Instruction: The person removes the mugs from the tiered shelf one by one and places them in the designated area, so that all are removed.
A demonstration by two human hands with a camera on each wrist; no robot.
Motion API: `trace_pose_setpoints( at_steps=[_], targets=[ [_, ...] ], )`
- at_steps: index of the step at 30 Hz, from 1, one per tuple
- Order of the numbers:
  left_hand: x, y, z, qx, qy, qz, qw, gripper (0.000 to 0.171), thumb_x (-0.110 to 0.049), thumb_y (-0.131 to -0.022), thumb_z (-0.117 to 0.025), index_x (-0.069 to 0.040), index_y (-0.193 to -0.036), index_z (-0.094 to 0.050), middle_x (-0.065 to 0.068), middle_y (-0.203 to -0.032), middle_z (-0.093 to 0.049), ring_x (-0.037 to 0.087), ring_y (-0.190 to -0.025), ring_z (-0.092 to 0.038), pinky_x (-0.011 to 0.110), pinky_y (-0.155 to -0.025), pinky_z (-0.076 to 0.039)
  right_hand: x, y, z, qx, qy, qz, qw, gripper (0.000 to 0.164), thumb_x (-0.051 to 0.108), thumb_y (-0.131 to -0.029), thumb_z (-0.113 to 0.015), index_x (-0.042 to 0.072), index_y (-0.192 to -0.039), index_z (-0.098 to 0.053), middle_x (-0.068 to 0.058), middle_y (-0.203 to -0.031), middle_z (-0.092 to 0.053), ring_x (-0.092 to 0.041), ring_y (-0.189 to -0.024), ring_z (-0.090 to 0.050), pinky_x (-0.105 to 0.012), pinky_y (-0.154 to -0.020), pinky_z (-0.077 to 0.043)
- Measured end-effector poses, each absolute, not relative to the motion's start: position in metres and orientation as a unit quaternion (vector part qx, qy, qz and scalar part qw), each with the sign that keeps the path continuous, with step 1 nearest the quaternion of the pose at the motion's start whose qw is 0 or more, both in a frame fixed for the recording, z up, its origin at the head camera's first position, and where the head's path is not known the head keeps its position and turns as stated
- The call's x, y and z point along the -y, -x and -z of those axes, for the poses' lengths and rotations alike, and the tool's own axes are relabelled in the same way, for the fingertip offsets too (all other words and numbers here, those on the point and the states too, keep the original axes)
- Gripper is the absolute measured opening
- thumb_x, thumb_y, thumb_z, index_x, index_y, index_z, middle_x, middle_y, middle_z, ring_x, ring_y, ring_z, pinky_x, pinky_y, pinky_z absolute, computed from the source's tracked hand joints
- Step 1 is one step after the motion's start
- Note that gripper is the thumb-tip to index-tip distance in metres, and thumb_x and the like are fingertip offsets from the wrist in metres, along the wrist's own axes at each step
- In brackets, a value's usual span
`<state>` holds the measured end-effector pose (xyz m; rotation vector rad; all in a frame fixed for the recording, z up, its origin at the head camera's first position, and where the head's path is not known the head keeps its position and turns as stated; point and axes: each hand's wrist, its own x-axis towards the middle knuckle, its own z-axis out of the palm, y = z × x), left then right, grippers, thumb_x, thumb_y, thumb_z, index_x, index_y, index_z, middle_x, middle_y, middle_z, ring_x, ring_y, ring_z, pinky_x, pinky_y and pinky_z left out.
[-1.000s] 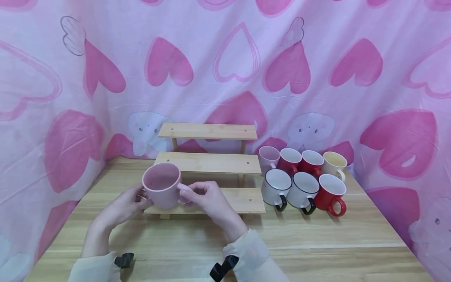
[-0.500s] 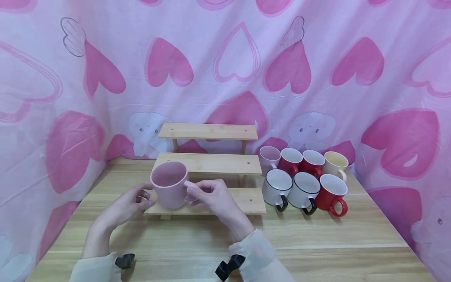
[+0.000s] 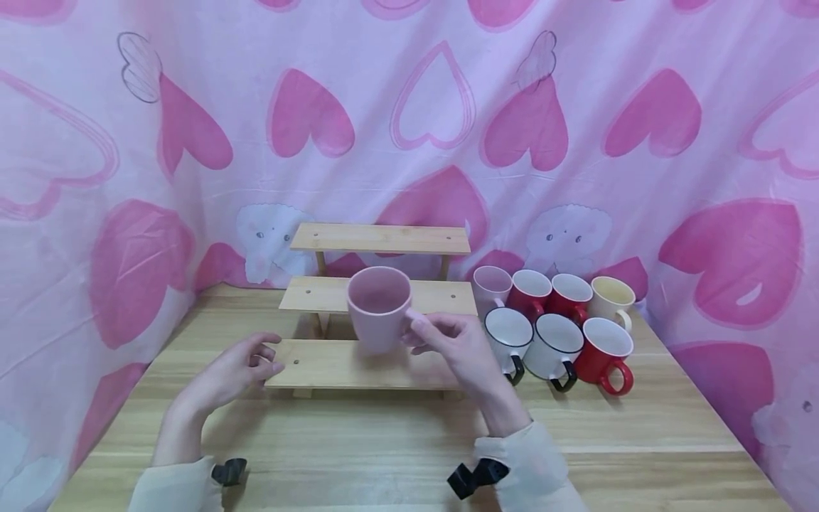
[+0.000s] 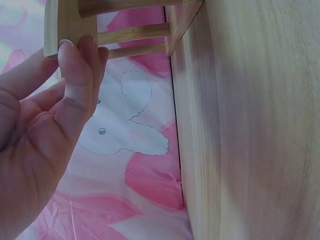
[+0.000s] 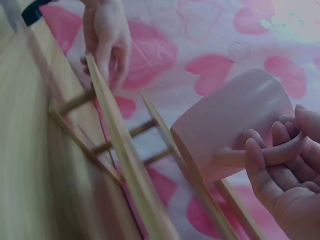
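My right hand holds a pink mug by its handle, upright above the lowest shelf of a wooden three-tier rack. In the right wrist view, the fingers curl round the mug's handle, and the mug's base hangs apart from the lowest board. At the left end of that lowest shelf, my left hand pinches the board. From the left wrist, the thumb and fingers sit at the corner of the board, partly hiding it.
Right of the rack stand several mugs in two rows: another pink mug, red mugs, white mugs with black handles and a cream mug. A pink heart-patterned cloth hangs behind the wooden table.
The right hand has carried the pink mug rightward and slightly up, from the shelf's left end to near its middle. The left hand stays at the shelf end, and the mug has moved away from it.
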<state>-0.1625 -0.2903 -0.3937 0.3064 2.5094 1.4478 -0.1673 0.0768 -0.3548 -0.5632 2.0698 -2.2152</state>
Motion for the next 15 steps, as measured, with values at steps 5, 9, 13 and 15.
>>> trace_pose_setpoints(
  at_steps=[5,9,13,15],
  targets=[
    [0.291,0.162,0.393,-0.858,-0.101,-0.49,0.114,0.053,-0.011,-0.095,-0.064,0.007,-0.137,-0.038,0.018,-0.109,-0.057,0.024,-0.079,-0.061,0.041,-0.07,-0.057,-0.106,0.163,0.348,-0.699,0.156,0.698,0.006,0.026,0.021,-0.094,-0.068,-0.001,-0.108,-0.071,-0.017,-0.093,-0.072,-0.042,-0.089,-0.066,-0.043,-0.082,-0.056],
    [0.291,0.162,0.393,-0.861,-0.101,-0.486,0.112,0.053,-0.012,-0.095,-0.065,0.007,-0.137,-0.038,0.018,-0.11,-0.058,0.024,-0.08,-0.061,0.038,-0.07,-0.056,-0.129,0.158,0.344,-0.723,0.139,0.677,-0.021,0.027,0.021,-0.095,-0.066,0.0,-0.11,-0.071,-0.016,-0.097,-0.072,-0.039,-0.087,-0.068,-0.041,-0.082,-0.057],
    [0.291,0.163,0.393,-0.858,-0.101,-0.49,0.112,0.054,-0.012,-0.094,-0.065,0.007,-0.137,-0.038,0.018,-0.11,-0.058,0.024,-0.083,-0.061,0.036,-0.068,-0.056,-0.15,0.15,0.342,-0.737,0.11,0.666,-0.03,0.03,0.025,-0.096,-0.066,0.003,-0.114,-0.07,-0.016,-0.099,-0.071,-0.036,-0.09,-0.068,-0.039,-0.085,-0.056],
    [0.291,0.163,0.393,-0.857,-0.101,-0.493,0.112,0.055,-0.012,-0.094,-0.065,0.008,-0.137,-0.038,0.018,-0.109,-0.058,0.024,-0.084,-0.061,0.037,-0.068,-0.057,-0.159,0.146,0.342,-0.745,0.098,0.658,-0.033,0.03,0.027,-0.096,-0.065,0.005,-0.115,-0.071,-0.015,-0.099,-0.071,-0.037,-0.092,-0.067,-0.038,-0.086,-0.055]
  ],
)
